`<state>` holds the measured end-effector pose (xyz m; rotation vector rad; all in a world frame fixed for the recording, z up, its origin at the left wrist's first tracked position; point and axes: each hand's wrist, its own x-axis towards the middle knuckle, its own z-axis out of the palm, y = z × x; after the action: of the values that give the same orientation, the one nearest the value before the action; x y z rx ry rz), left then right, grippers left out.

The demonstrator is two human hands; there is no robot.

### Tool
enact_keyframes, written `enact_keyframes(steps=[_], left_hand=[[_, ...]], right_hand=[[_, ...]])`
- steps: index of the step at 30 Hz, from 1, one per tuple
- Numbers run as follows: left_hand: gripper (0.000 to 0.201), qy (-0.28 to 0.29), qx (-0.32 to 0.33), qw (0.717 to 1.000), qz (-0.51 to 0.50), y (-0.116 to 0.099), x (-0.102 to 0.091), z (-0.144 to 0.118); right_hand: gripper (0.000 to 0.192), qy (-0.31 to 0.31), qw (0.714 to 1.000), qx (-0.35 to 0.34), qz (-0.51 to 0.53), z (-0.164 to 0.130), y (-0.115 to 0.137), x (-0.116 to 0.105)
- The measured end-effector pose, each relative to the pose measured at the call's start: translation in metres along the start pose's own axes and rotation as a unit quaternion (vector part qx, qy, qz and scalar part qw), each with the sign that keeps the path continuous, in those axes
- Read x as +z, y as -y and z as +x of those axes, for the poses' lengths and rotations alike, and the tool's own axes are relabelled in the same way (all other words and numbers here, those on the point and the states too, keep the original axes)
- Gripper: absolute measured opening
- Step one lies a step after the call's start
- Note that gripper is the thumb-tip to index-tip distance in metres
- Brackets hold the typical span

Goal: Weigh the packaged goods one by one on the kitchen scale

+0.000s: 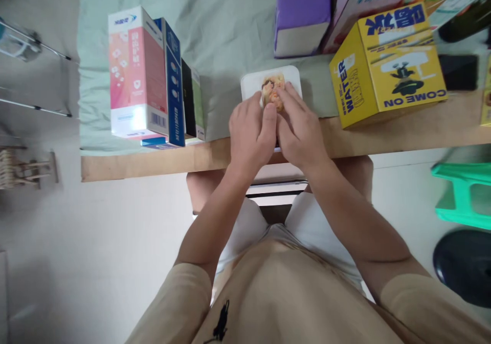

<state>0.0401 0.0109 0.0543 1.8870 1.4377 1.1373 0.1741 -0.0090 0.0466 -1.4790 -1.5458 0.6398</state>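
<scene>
Near edge: beige shirt with a small black print, white shorts, both forearms reaching forward over the wooden worktop [153, 166] edge.

Left hand [251, 134] and right hand [301, 129] sit side by side, touching, on a white box [253, 84] lying flat at the worktop's front, half on bare wood, half on the pale green cloth [230, 32]. Both hands press down on the box top. Left-hand fingers [268, 116] are together, curled, tips on the printed food picture [273, 89]. Right-hand fingers are together too, laid flat over the picture's right side. Cannot tell whether either hand actually clamps the box edges; the near half of the box is hidden under the palms.

Left of the hands: a row of upright cartons on the cloth, pink-and-white carton [132, 73] outermost, then a blue carton [173, 86], then black and green ones, all touching.

Right: yellow box [387, 65] with "WATER" and "COME ON" print, near the white box but apart.

Farther back: purple pack [301, 14], pink-white carton [368, 1] leaning beside it.

Floor, right: green plastic stool [462, 193], dark round object below it.
</scene>
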Motion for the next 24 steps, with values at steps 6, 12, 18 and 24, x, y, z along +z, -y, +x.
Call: enact_keyframes(steps=[6, 12, 18, 24], left_hand=[[0.043, -0.086, -0.124, 0.988, 0.043, 0.045, -0.030, -0.027], [0.046, -0.050, -0.177, 0.979, 0.086, 0.061, -0.028, -0.032], [0.045, -0.012, -0.178, 0.972, 0.154, 0.050, -0.027, -0.027], [0.046, -0.003, -0.193, 0.966, 0.174, 0.047, -0.028, -0.028]], right_hand=[[0.033, -0.135, 0.990, -0.044, 0.003, -0.029, -0.032, -0.018], [0.059, -0.145, 0.988, 0.042, 0.043, -0.022, -0.044, -0.016], [0.052, -0.163, 0.984, 0.045, 0.063, -0.024, -0.043, -0.016], [0.052, -0.164, 0.985, 0.045, 0.038, -0.023, -0.042, -0.015]])
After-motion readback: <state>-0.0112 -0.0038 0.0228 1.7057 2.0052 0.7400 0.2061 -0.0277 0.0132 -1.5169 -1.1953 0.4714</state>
